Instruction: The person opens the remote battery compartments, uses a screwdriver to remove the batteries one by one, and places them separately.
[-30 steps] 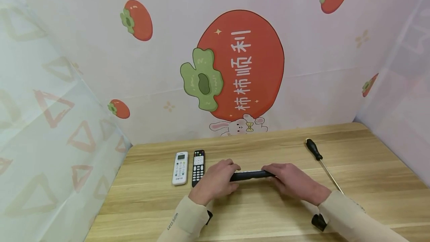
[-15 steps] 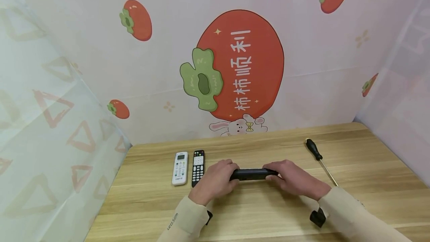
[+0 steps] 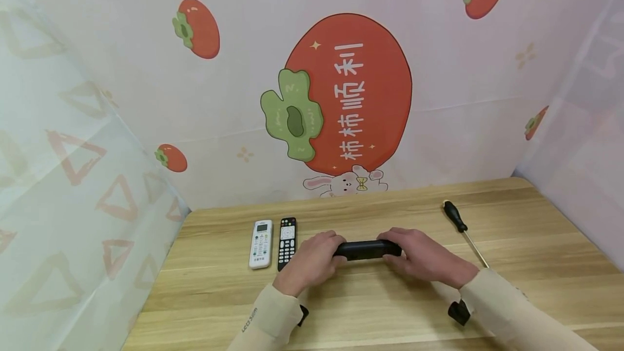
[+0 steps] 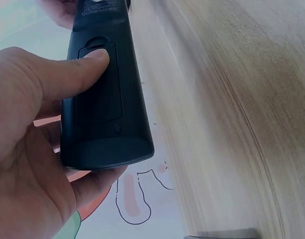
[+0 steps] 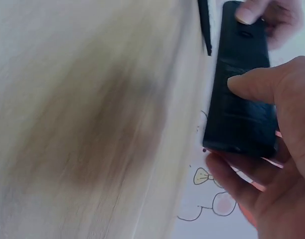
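Note:
A black remote control [image 3: 368,250] is held crosswise above the table between both hands. My left hand [image 3: 314,259] grips its left end, and my right hand [image 3: 421,256] grips its right end. In the left wrist view the remote's back [image 4: 105,142] shows, with the left thumb [image 4: 95,62] lying on the battery cover [image 4: 100,102] just below its latch notch. The right wrist view has the right thumb [image 5: 247,85] across the same back, fingers curled beneath. The button side faces away from both wrist cameras.
To the left on the wooden table [image 3: 380,313] lie a white remote [image 3: 261,244] and a black remote with pale buttons [image 3: 287,241]. A screwdriver [image 3: 454,216] with a black handle lies at the right, partly behind the right sleeve. A printed wall covering [image 3: 234,96] stands behind.
The held remote has tilted, from nearly edge-on to showing more of its black back in the head view. My right hand has shifted slightly up and left; the left hand has barely moved.

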A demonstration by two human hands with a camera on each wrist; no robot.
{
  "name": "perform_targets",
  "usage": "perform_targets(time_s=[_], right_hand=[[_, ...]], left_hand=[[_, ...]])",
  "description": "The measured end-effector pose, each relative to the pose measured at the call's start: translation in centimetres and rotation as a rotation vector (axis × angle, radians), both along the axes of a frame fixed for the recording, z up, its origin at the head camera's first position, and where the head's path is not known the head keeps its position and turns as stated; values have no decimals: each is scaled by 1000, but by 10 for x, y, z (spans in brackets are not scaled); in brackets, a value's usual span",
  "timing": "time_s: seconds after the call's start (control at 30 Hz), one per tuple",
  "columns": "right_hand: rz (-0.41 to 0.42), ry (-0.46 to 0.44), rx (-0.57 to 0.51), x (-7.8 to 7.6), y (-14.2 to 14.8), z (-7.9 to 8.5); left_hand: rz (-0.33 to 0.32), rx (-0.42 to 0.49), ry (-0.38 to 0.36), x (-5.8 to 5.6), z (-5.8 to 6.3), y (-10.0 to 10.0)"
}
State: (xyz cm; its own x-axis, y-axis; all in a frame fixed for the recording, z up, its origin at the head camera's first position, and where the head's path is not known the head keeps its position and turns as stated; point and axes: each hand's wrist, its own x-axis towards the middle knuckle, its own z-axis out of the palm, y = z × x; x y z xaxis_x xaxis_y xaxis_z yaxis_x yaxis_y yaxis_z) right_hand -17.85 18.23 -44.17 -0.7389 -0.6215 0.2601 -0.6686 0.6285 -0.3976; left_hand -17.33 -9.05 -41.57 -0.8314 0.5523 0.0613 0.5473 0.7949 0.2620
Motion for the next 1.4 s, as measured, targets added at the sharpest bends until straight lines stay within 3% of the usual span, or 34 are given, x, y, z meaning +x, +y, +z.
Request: perform_targets(time_s=[0.27,0.5,1.2,1.4], right_hand=[[42,435,89,-1,-6,-7],[99,631,77,-8,-8,-7],[103,698,80,-3,-11,-17],[87,714,80,-2,-11,-18]], left_hand=[[6,37,-39,0,2,-1],[2,67,-69,-6,5,0],[33,72,-128,-1,4,-1],[27,78,-111,-1,3,-2]])
